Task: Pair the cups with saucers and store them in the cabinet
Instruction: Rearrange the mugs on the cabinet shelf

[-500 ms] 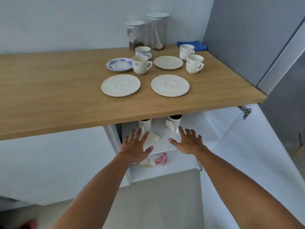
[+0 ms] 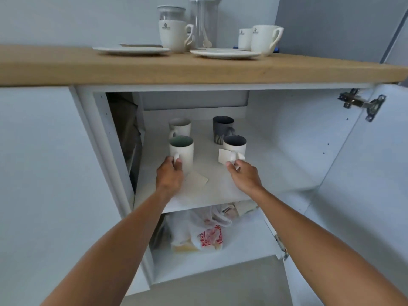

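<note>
The cabinet [image 2: 287,138] under the wooden counter [image 2: 198,69] stands open. On its upper shelf [image 2: 260,173] are several mugs. My left hand [image 2: 169,175] grips the handle of a white mug with a green inside [image 2: 184,149]. My right hand [image 2: 244,175] pinches the handle of a white mug with a dark inside [image 2: 235,144], which carries a paper tag. On the counter above sit white cups [image 2: 174,34] [image 2: 265,38] and white saucers [image 2: 131,50] [image 2: 225,54].
Behind the held mugs stand a white mug [image 2: 180,127] and a dark grey mug [image 2: 223,128]. A paper card [image 2: 197,178] lies on the shelf. Plastic bags [image 2: 205,233] fill the lower shelf. The cabinet door [image 2: 364,195] hangs open at right. Glass jars [image 2: 204,21] stand on the counter.
The view has dropped lower and closer to the cabinet. Both hands, open and spread before, have reached onto the shelf and closed on two mug handles.
</note>
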Action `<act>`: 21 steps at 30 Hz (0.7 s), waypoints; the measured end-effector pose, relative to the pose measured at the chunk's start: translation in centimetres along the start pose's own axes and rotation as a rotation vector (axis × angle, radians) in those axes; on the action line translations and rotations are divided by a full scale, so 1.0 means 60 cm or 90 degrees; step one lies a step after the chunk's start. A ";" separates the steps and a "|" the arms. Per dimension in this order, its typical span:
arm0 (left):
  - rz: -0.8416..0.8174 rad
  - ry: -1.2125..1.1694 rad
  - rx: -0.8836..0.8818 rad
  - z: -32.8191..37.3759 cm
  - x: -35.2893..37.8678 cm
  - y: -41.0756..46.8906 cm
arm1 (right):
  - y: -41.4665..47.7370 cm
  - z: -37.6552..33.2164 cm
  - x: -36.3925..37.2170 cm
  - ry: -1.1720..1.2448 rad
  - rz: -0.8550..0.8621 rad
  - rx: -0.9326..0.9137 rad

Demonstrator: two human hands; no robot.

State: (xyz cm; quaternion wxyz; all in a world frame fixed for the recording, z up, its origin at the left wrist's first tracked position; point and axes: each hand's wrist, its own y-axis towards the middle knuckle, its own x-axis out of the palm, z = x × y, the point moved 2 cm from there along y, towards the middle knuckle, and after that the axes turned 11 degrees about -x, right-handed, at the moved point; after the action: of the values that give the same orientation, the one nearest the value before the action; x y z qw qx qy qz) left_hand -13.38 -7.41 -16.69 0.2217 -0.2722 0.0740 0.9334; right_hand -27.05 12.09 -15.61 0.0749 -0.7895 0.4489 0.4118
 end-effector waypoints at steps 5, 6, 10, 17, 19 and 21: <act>-0.095 -0.154 -0.035 -0.023 0.012 0.007 | 0.001 0.002 0.007 0.151 -0.008 0.065; -0.114 -0.182 -0.042 -0.020 0.009 0.007 | 0.001 0.000 0.004 0.188 -0.028 0.095; -0.126 -0.196 -0.031 -0.015 0.010 0.008 | 0.003 0.010 -0.006 0.263 -0.062 0.132; -0.187 -0.247 0.056 0.038 0.057 -0.006 | -0.009 0.058 -0.031 0.277 0.052 0.098; -0.221 -0.254 0.090 0.070 0.078 -0.013 | -0.007 0.069 -0.053 0.279 0.090 0.088; -0.251 -0.249 0.115 0.107 0.105 -0.017 | 0.000 0.084 -0.080 0.270 0.126 0.087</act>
State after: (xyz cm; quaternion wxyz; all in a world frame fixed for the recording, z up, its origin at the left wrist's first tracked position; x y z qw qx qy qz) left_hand -20.72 -2.49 -14.75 0.4321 -0.0755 0.0586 0.8968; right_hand -31.24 17.65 -15.40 -0.0087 -0.8038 0.5562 0.2108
